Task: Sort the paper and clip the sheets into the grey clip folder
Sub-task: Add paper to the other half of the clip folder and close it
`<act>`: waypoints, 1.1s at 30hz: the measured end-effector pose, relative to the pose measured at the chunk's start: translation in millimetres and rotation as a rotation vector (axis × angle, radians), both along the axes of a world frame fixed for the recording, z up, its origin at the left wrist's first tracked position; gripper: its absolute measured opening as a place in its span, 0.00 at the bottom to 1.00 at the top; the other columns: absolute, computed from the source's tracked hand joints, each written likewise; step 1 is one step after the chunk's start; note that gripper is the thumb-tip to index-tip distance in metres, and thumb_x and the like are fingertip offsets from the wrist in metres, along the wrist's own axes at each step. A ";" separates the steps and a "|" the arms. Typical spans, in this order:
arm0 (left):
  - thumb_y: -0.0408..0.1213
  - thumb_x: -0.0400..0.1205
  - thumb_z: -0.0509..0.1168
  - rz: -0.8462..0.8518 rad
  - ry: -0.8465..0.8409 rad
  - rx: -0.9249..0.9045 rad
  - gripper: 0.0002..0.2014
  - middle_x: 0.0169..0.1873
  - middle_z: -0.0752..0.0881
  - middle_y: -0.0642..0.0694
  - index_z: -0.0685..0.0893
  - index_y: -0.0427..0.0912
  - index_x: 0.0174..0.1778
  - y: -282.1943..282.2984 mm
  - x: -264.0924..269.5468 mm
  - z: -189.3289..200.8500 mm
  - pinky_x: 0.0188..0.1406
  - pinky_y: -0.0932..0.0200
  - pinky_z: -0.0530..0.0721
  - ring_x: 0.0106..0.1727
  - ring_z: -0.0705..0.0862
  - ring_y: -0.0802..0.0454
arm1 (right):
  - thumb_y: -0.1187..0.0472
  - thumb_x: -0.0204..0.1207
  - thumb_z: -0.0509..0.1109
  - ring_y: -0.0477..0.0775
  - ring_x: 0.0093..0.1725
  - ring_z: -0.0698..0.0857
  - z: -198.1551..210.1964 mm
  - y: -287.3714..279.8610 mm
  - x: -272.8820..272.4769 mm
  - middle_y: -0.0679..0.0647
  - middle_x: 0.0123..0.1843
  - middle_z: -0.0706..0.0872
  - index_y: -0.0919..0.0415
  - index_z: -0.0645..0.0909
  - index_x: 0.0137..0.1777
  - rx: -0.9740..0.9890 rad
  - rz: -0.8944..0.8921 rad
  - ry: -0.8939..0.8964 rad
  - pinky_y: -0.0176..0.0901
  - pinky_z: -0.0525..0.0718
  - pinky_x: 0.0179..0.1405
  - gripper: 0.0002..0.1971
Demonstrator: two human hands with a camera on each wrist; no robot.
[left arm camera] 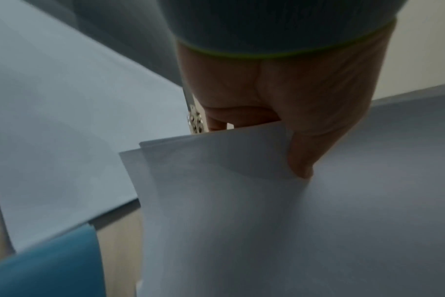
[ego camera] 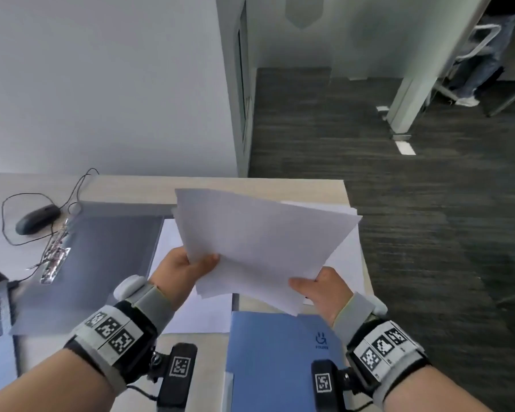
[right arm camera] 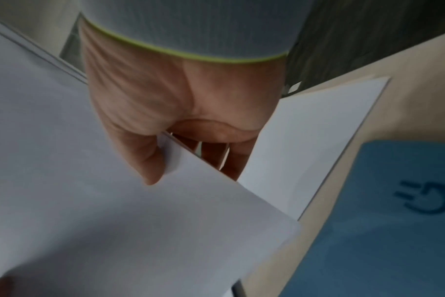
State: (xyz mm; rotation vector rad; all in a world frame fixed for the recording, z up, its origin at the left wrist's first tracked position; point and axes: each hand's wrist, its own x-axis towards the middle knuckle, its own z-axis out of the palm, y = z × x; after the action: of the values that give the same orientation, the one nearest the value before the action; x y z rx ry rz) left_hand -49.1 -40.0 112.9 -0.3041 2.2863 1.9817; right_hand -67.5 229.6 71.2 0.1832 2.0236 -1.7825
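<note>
- Above the counter (ego camera: 125,185), a stack of white sheets (ego camera: 259,242) is held in the air by both hands, its edges fanned and uneven; squaring it looks like the step in hand.
- To do that well, I would loosen both holds a little, tap the long edge on the counter until the edges line up, then carry the stack left.
- Left of the stack, the grey folder (ego camera: 101,263) lies open flat, its metal clip (ego camera: 55,257) near the left edge.
- Left hand (ego camera: 188,272): grip clamped on the stack's near-left corner, thumb on top, fingers beneath.
- Right hand (ego camera: 324,289): grip clamped on the near-right corner likewise.
- More loose sheets (ego camera: 208,310) lie on the counter under the stack, beside a blue folder (ego camera: 268,352).
</note>
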 end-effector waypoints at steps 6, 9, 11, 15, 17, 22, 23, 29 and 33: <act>0.52 0.62 0.77 0.024 0.034 -0.091 0.15 0.46 0.94 0.56 0.91 0.65 0.45 -59.5 21.0 10.6 0.52 0.51 0.87 0.49 0.91 0.54 | 0.66 0.75 0.74 0.53 0.52 0.88 15.0 -64.6 -3.8 0.56 0.51 0.91 0.52 0.86 0.51 0.026 0.055 0.056 0.46 0.86 0.53 0.09; 0.39 0.73 0.78 0.002 -0.038 -0.152 0.10 0.40 0.92 0.62 0.89 0.61 0.43 -78.2 24.4 -0.7 0.48 0.61 0.82 0.42 0.88 0.69 | 0.67 0.74 0.74 0.51 0.54 0.87 14.8 -92.9 -4.5 0.52 0.50 0.91 0.50 0.85 0.49 0.047 0.070 0.043 0.50 0.83 0.60 0.10; 0.37 0.78 0.75 -0.006 -0.071 -0.224 0.11 0.40 0.91 0.59 0.85 0.62 0.44 -81.8 22.5 -12.6 0.47 0.63 0.81 0.42 0.87 0.71 | 0.67 0.73 0.74 0.53 0.52 0.88 12.6 -102.5 -5.2 0.52 0.47 0.91 0.50 0.85 0.46 0.076 0.038 0.032 0.54 0.83 0.63 0.09; 0.54 0.72 0.73 0.016 -0.075 -0.170 0.09 0.46 0.93 0.50 0.90 0.58 0.45 -95.9 15.4 -24.6 0.57 0.47 0.86 0.51 0.90 0.50 | 0.71 0.75 0.73 0.53 0.50 0.88 18.5 -116.8 -7.1 0.52 0.47 0.91 0.51 0.85 0.47 0.067 -0.060 0.053 0.46 0.83 0.54 0.12; 0.48 0.78 0.73 0.056 -0.074 -0.109 0.04 0.43 0.94 0.51 0.92 0.54 0.41 -115.8 13.3 -24.4 0.54 0.51 0.86 0.48 0.91 0.51 | 0.70 0.77 0.71 0.58 0.52 0.89 22.0 -133.2 -9.8 0.57 0.50 0.92 0.58 0.88 0.49 0.081 -0.069 0.064 0.45 0.86 0.50 0.08; 0.53 0.68 0.75 0.173 -0.153 0.043 0.12 0.43 0.94 0.50 0.92 0.53 0.42 -191.3 15.8 -33.7 0.55 0.48 0.88 0.47 0.92 0.49 | 0.68 0.79 0.69 0.57 0.46 0.91 16.5 -207.6 -14.5 0.55 0.47 0.93 0.57 0.89 0.47 0.163 -0.034 0.057 0.54 0.88 0.52 0.08; 0.57 0.67 0.73 0.187 -0.172 0.022 0.16 0.44 0.94 0.52 0.91 0.54 0.45 -208.3 17.0 -39.1 0.55 0.49 0.88 0.47 0.92 0.51 | 0.68 0.79 0.69 0.56 0.46 0.90 11.6 -222.1 -15.1 0.55 0.47 0.93 0.55 0.89 0.46 0.166 -0.039 0.043 0.53 0.88 0.52 0.09; 0.43 0.77 0.69 0.569 -0.277 -0.288 0.17 0.54 0.86 0.47 0.81 0.49 0.63 -321.1 38.2 -76.1 0.53 0.51 0.86 0.50 0.86 0.49 | 0.69 0.78 0.69 0.60 0.48 0.87 -40.0 -283.4 -15.3 0.57 0.49 0.90 0.52 0.85 0.45 0.236 -0.068 -0.122 0.54 0.85 0.58 0.10; 0.36 0.79 0.65 0.526 -0.420 -0.434 0.27 0.70 0.81 0.43 0.73 0.48 0.77 -360.8 45.1 -95.3 0.64 0.47 0.82 0.61 0.83 0.43 | 0.67 0.76 0.69 0.64 0.51 0.88 -55.4 -310.7 -14.3 0.56 0.48 0.91 0.54 0.87 0.48 0.261 -0.091 -0.203 0.62 0.84 0.62 0.08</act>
State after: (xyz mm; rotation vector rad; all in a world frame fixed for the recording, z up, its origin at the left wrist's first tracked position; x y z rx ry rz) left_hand -4.0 -400.9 17.5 -1.3345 2.4728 1.3499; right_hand -81.8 -81.2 15.8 0.5206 2.1194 -1.4771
